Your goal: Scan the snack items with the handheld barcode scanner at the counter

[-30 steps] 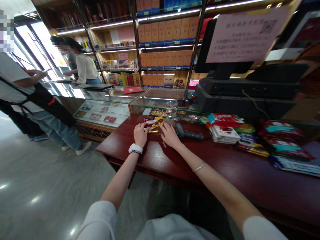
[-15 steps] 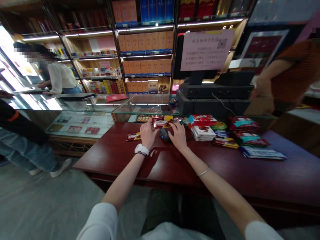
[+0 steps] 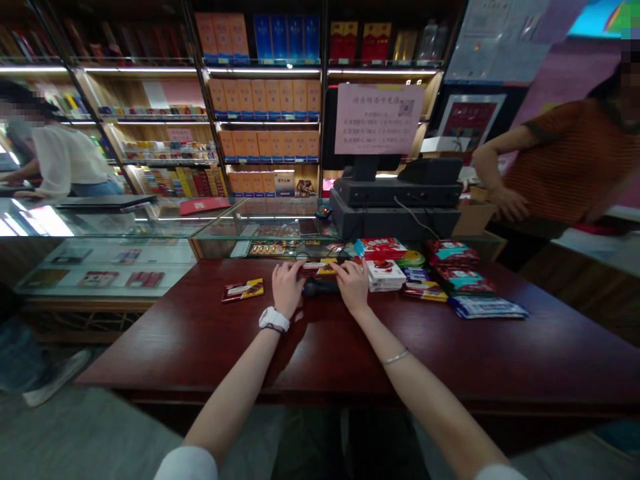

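In the head view, a wrapped snack bar (image 3: 320,267) in red and yellow lies between my two hands near the back of the desk. My left hand (image 3: 287,288) is closed on its left end, and my right hand (image 3: 353,285) pinches its right end. Just in front of the bar, between my wrists, is a dark handheld scanner (image 3: 321,287) with a small blue light, partly hidden by my fingers. A similar snack bar (image 3: 243,290) rests flat on the wood, left of my left hand.
Right of my hands are stacked white boxes (image 3: 385,276), red packs (image 3: 463,280) and blue-white packets (image 3: 487,307) on the desk (image 3: 425,353). Behind stand a glass case (image 3: 215,248) and a register (image 3: 395,193) with a paper sign. A person in orange (image 3: 565,160) stands at right.
The view has shifted right. The bar between my hands, tilted up with its label showing, is now lower and flatter. The person in orange has moved an arm.
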The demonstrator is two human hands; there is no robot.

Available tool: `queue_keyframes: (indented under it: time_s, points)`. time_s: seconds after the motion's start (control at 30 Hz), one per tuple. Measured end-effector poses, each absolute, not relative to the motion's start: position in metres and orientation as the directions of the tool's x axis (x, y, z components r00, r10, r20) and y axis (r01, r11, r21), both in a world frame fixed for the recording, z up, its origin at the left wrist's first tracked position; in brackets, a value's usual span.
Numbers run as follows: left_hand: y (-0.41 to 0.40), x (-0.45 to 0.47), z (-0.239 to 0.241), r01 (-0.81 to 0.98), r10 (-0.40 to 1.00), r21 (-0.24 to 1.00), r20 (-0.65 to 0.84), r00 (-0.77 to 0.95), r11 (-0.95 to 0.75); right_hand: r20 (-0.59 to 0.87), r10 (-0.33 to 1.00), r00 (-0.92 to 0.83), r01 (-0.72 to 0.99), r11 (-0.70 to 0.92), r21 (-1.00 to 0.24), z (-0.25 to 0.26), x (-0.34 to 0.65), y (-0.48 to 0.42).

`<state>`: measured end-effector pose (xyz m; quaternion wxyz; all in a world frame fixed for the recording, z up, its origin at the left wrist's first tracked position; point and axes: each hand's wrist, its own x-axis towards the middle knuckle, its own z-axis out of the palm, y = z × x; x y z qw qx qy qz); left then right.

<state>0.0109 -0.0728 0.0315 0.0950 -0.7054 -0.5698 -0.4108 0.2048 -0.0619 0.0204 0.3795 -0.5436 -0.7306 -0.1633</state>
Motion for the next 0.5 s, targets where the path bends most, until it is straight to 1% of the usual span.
queue_keyframes:
  time_s: [0.13, 0.23, 0.3, 0.37, 0.5]
  points:
    - [-0.0715, 0.0121, 0.0279, 0.816, 0.734, 0.396, 0.677, 0.051, -0.421, 0.755, 0.652, -0.077, 0.931, 0.318, -0.179, 0.0239, 0.2068, -0.064]
    - [-0.069, 0.013, 0.0245, 0.757, 0.739, 0.463, 0.673, 0.04, -0.462, 0.755, 0.649, -0.096, 0.923, 0.341, -0.176, 0.0226, 0.2079, -0.065]
    - [-0.0687, 0.0124, 0.024, 0.741, 0.739, 0.481, 0.673, 0.03, -0.468, 0.748, 0.654, -0.113, 0.915, 0.362, -0.178, 0.0206, 0.2074, -0.0652]
    - [-0.07, 0.0111, 0.0249, 0.759, 0.733, 0.464, 0.68, 0.024, -0.456, 0.739, 0.661, -0.127, 0.908, 0.377, -0.182, 0.0189, 0.2056, -0.0653]
    - [-0.0743, 0.0092, 0.027, 0.849, 0.721, 0.365, 0.692, 0.027, -0.382, 0.717, 0.686, -0.122, 0.91, 0.366, -0.196, 0.0184, 0.2012, -0.0664]
